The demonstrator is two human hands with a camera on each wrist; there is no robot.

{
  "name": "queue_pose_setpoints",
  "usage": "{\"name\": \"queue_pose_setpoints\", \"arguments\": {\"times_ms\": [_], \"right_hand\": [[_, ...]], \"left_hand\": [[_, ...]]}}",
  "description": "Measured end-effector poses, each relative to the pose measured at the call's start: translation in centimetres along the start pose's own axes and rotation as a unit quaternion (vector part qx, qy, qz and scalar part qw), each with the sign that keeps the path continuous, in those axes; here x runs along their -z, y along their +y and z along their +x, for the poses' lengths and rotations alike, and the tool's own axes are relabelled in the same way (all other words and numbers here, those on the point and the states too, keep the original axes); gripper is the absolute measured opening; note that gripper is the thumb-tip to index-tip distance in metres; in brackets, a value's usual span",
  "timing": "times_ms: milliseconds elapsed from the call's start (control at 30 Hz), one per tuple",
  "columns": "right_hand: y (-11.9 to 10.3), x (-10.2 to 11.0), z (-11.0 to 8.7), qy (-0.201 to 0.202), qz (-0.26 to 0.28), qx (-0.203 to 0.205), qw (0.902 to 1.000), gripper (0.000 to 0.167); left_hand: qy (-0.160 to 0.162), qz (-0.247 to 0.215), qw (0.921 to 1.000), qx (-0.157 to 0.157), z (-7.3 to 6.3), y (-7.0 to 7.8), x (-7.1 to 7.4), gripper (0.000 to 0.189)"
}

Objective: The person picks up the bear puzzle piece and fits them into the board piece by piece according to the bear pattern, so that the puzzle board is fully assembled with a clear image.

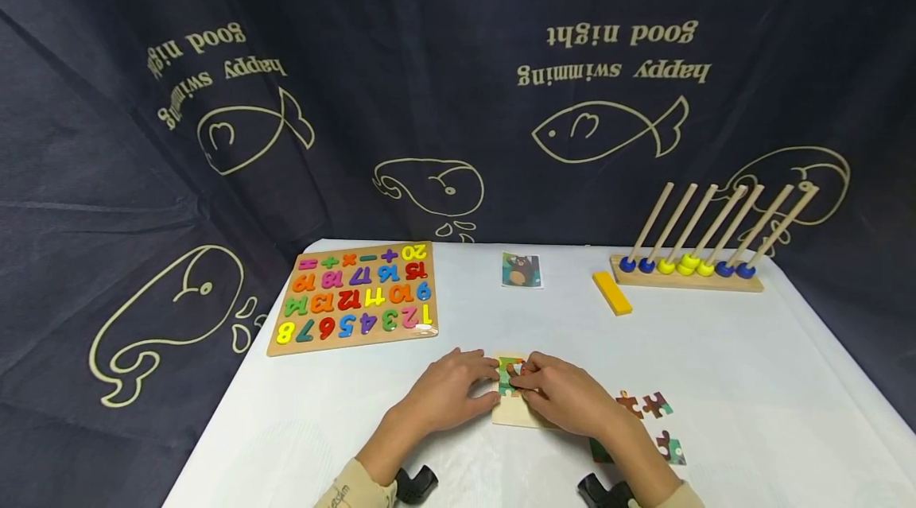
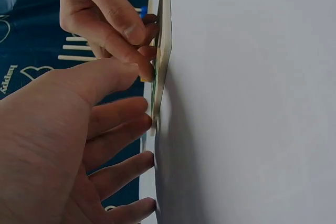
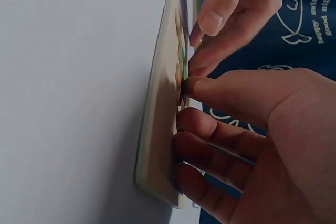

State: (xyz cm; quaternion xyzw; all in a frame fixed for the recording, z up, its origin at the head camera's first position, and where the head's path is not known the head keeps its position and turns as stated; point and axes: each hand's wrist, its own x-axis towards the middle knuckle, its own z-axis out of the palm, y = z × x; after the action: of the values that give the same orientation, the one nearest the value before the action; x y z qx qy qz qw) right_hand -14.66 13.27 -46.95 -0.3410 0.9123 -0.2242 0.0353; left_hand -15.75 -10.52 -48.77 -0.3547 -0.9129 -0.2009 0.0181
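A pale wooden puzzle board point(image 1: 517, 414) lies between both hands, with colourful puzzle pieces point(image 1: 506, 366) in its upper part. My left hand point(image 1: 454, 390) is at the board's left edge, its fingers spread and relaxed; the fingertips rest at the edge and on the table. On the pieces, my right hand point(image 1: 568, 395) pinches a puzzle piece with thumb and fingers, seen close in the right wrist view beside the board point(image 3: 157, 124). The fingers partly cover that piece. Loose puzzle pieces point(image 1: 656, 405) lie right of the right hand, some partly under the forearm.
A wooden number board point(image 1: 358, 297) stands at the back left. Behind the puzzle lies a bear picture card point(image 1: 522, 271). Toward the back right are a yellow block point(image 1: 611, 293) and a peg rack point(image 1: 690, 277) with beads. A dark printed curtain point(image 1: 458, 95) hangs behind the table.
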Motion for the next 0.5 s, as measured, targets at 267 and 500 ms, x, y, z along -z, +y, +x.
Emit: {"name": "queue_pose_setpoints", "arguments": {"times_ms": [267, 500], "right_hand": [[-0.01, -0.03, 0.02, 0.002, -0.01, -0.005, 0.9999, 0.025], [0.37, 0.11, -0.08, 0.012, -0.001, -0.034, 0.9994, 0.026]], "left_hand": [[0.016, 0.027, 0.9986, -0.043, -0.05, -0.26, -0.2, 0.026], [0.026, 0.03, 0.9981, -0.047, 0.02, -0.14, -0.27, 0.024]]}}
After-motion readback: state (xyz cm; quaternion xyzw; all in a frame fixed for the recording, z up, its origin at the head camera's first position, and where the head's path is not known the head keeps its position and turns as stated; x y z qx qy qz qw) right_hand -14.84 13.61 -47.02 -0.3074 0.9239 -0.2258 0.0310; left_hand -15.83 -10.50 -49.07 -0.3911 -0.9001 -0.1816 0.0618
